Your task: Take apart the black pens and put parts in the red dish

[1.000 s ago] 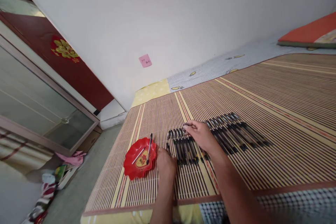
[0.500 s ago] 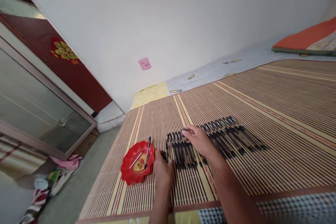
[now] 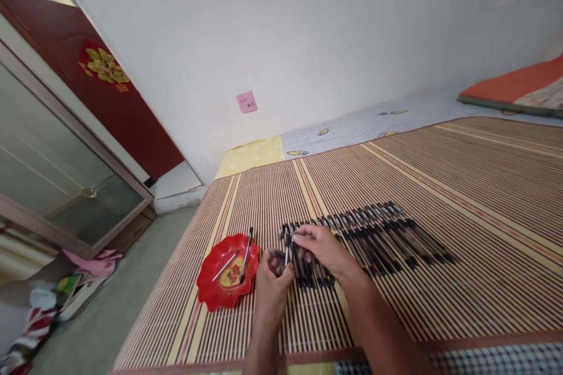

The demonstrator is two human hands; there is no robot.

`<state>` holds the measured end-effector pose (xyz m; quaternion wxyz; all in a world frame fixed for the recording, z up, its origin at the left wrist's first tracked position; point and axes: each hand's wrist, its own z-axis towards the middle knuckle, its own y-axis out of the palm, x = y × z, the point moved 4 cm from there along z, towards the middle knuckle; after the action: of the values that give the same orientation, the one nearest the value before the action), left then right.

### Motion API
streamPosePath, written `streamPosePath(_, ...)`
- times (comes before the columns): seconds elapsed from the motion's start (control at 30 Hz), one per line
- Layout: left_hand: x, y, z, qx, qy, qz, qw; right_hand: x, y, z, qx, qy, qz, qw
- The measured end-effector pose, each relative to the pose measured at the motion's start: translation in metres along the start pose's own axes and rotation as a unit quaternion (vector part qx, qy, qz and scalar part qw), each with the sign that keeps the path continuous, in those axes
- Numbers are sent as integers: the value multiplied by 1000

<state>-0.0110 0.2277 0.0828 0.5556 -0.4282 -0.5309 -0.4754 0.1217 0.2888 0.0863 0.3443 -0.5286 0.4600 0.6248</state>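
My left hand (image 3: 271, 278) is closed round the lower part of a pen (image 3: 287, 253), which stands nearly upright between thumb and fingers, just right of the red dish. Close to the pen's upper part, my right hand (image 3: 323, 246) has thumb and forefinger pinched together. A small shiny bit shows at those fingertips, too small to name. Under and beside both hands runs a long row of black capped pens (image 3: 369, 234) side by side on the mat; my right hand hides part of it.
A red scalloped dish (image 3: 209, 290) holds a dark pen (image 3: 247, 255) and a thin white stick (image 3: 224, 266). The striped bamboo mat (image 3: 246, 328) covers the bed, with its edge at the left above the floor (image 3: 132, 281). Folded orange bedding (image 3: 510, 85) lies far right.
My right hand has come left from the row toward the left hand, its fingertips now close to the held pen. The pen in my left hand is more plainly visible. The view has shifted slightly.
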Motion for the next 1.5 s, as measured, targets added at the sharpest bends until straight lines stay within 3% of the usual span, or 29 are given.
streamPosePath(0.23, -8, 3, -4, -12, -45, -95, 994, 2, 1, 2, 18, -7, 35, 999)
streamPosePath(0.47, -15, 7, -13, -30, -133, -200, 970, -1, 0, 2, 51, -34, 34, 998)
streamPosePath(0.93, -9, 9, -21, -30, -111, -188, 975, -22, -2, -9, 0, -73, 20, 997)
streamPosePath(1.1, -2, 7, -23, -46, -69, -87, 993, -38, -20, -16, 97, -106, 86, 986)
streamPosePath(1.27, 0, 3, -22, -34, -29, -9, 999, -55, -35, -26, 204, -176, 163, 949)
streamPosePath(1.5, 0, 5, -22, -55, -18, 21, 998, -59, -38, -32, 259, -217, 110, 935)
